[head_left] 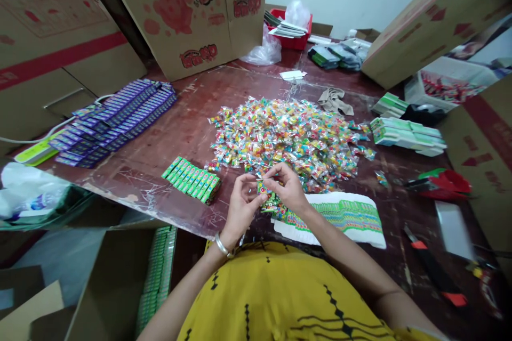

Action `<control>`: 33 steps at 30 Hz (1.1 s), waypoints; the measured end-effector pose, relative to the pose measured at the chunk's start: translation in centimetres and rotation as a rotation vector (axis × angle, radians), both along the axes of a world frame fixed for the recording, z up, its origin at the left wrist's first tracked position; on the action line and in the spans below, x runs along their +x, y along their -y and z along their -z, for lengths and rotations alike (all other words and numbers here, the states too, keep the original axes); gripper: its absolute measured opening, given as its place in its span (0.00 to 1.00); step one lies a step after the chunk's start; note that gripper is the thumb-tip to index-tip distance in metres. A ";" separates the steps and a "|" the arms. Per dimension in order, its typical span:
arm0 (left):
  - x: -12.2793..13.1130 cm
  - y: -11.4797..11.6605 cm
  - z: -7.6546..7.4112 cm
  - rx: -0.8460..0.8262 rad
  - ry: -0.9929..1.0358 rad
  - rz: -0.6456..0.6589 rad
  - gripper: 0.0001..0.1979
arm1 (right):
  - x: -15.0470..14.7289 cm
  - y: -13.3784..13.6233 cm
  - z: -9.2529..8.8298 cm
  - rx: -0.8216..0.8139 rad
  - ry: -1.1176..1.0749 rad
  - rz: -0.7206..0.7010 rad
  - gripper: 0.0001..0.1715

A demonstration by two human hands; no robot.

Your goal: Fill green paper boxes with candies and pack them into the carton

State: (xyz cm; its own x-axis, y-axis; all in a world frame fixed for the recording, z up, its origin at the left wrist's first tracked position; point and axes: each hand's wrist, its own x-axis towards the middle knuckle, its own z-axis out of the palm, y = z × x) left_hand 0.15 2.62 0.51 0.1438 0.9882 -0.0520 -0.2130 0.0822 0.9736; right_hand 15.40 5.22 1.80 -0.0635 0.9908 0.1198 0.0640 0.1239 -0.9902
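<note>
A small green printed carton (262,188) is held between my two hands at the near edge of the candy pile. My left hand (243,203) pinches it from the left, a silver bangle on the wrist. From the right, my right hand (288,190) has its fingertips at the carton's top. Behind them spreads a large heap of clear-wrapped colourful candies (288,138). Under my right forearm, a row of flat green cartons (348,214) lies fanned on a white sheet (374,240). Left of my hands sits a block of filled green boxes (192,178).
Purple boxes (116,117) are stacked at the left. Large cardboard boxes (192,16) stand behind. On the right lie green-white carton stacks (408,136), a red tape dispenser (452,184) and a black-and-red cutter (436,266). An open carton (112,282) with green boxes stands below the table's left edge.
</note>
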 end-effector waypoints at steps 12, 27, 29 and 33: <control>-1.0 0.7 -0.7 0.107 -0.224 0.082 0.27 | 1.3 -2.7 0.4 -0.263 0.000 -0.174 0.21; -1.7 -1.0 1.5 -0.093 0.019 -0.054 0.23 | 2.6 -0.1 -0.2 0.212 0.706 -0.507 0.66; -1.4 -1.1 1.4 -0.094 0.031 -0.059 0.23 | 2.4 -0.1 0.2 0.242 0.732 -0.466 0.62; -1.1 -0.7 1.4 -0.057 -0.006 -0.036 0.22 | 1.9 -0.1 1.0 0.257 0.726 -0.417 0.51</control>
State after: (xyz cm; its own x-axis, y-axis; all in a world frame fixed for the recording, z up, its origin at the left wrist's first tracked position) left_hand -0.99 3.36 -0.86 0.1078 0.9882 -0.1087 -0.2109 0.1296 0.9689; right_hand 17.28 5.34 0.82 -0.5621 0.8174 0.1258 0.5672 0.4917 -0.6607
